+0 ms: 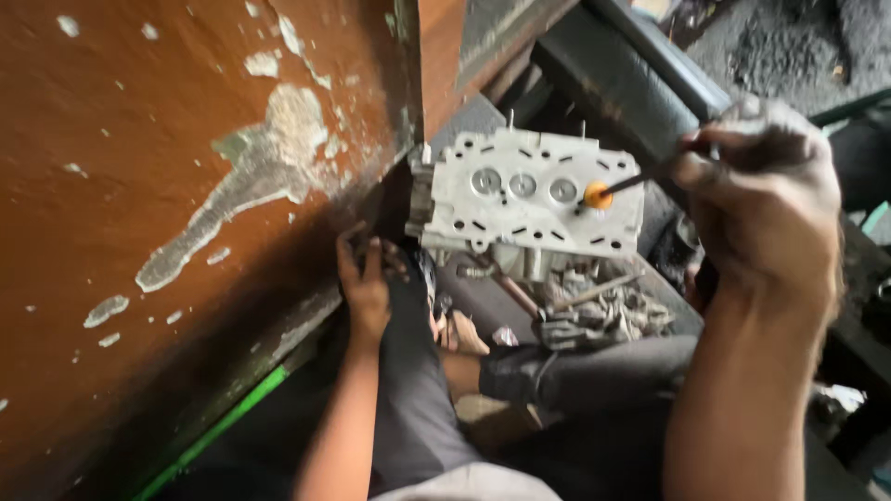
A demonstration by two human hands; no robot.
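A pale grey metal cylinder head (529, 195) with three round valve recesses stands on edge in front of me. My right hand (761, 204) is closed around a thin dark tool (640, 181) whose orange tip (599, 196) touches the head's face beside the right recess. My left hand (364, 283) rests on my knee in dark grey trousers, just left of and below the head, fingers curled with nothing seen in them.
A brown wall with peeling paint (186, 186) fills the left side, with a green strip (223, 427) along its foot. Loose metal parts and tools (603, 311) lie under the head. A dark beam (631, 83) runs behind it. My foot (464, 336) shows between my knees.
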